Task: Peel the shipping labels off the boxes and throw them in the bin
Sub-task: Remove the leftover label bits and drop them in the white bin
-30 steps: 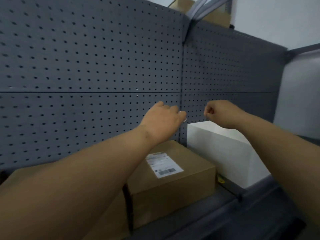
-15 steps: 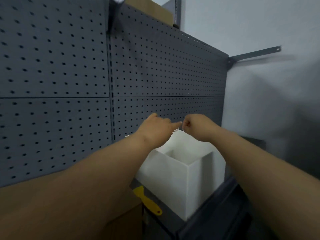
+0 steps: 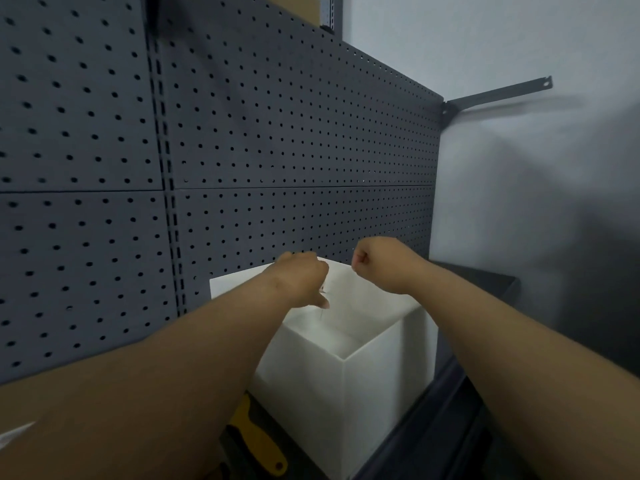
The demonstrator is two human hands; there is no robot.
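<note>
The white open-topped bin point(image 3: 375, 393) stands on the dark shelf against the pegboard. My left hand point(image 3: 303, 280) hangs over the bin's opening with its fingers pointing down. A thin pale shipping label point(image 3: 327, 277) seems pinched at its fingertips and is hard to tell from the bin's white inner wall. My right hand point(image 3: 375, 263) is a closed fist just to the right, above the bin's far rim, with nothing seen in it. My left forearm hides the boxes.
A yellow scraper point(image 3: 258, 441) lies on the shelf left of the bin, under my left arm. The grey pegboard point(image 3: 277, 150) rises right behind the bin. A dark shelf point(image 3: 485, 282) and a white wall lie to the right.
My view has swung right, away from the labelled cardboard box. Both hands have moved over the bin, the left one dropping toward the opening, and the hands have drawn slightly apart.
</note>
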